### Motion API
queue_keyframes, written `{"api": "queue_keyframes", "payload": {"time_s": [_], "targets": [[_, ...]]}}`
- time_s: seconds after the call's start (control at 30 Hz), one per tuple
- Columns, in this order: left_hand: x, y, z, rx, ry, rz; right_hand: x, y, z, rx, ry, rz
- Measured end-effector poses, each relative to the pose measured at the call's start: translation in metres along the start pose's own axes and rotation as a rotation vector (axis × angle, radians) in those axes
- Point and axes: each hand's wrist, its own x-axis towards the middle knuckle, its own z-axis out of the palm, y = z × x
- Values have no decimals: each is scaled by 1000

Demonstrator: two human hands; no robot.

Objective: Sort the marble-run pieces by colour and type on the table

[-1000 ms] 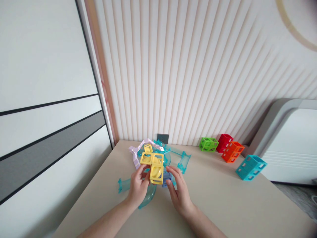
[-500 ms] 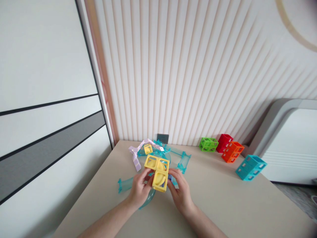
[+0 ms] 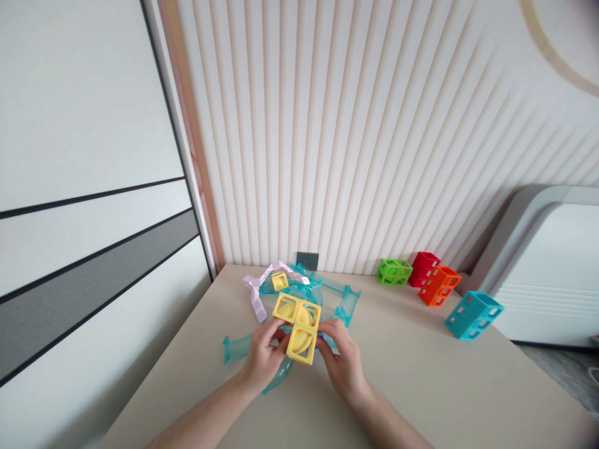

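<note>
Several yellow cube-frame blocks, joined in an L shape, are held up over the table between my two hands. My left hand is closed on the left side of them, thumb and fingers pressed together at the inner corner. On the other side my right hand grips with thumb and index finger by the right edge. A bit of blue-purple shows by the right fingertips, mostly hidden. Under and behind the hands lie clear teal track pieces, and a loose yellow cube sits among them.
A pale purple jointed track piece lies at the back left of the table. Along the right stand green blocks, red blocks, orange blocks and blue blocks. A ribbed wall with a black socket rises behind.
The joined yellow blocks have tilted slightly in my hands, their near end shifting a little toward me. Both hands stay nearly in place, and the things on the table have not moved.
</note>
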Motion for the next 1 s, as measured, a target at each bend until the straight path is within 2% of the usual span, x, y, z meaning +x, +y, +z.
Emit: {"api": "queue_keyframes", "payload": {"time_s": [0.37,0.6,0.83,1.0], "targets": [[1,2,0,-2,21,49,-1,0,-1,3,-8,-29],[1,7,0,32,21,20,-4,-1,-1,25,-43,-6],[3,10,-2,68,36,120,-6,0,0,28,-65,6],[5,15,-2,85,37,112,-5,-2,0,21,-78,-6]]}}
